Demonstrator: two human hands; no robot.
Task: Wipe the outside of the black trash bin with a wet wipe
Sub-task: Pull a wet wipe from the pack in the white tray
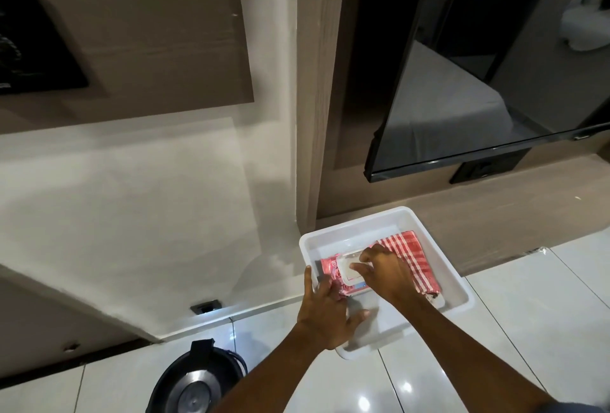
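A pink wet wipe pack [333, 272] with a white flip lid [351, 269] lies in a white plastic tray [442, 267] on the tiled floor. My left hand [325, 310] presses on the pack's near end and holds it down. Fingertips of my right hand [384, 269] are pinched at the lid's edge; whether a wipe is between them cannot be seen. The black trash bin [194, 379], round with a shiny metal lid, stands on the floor at the lower left, apart from both hands.
A red-and-white checked cloth [411, 256] lies in the tray beside the pack, partly under my right hand. A television [478, 82] hangs on the wall above. A floor socket [206, 307] sits at the base of the white wall.
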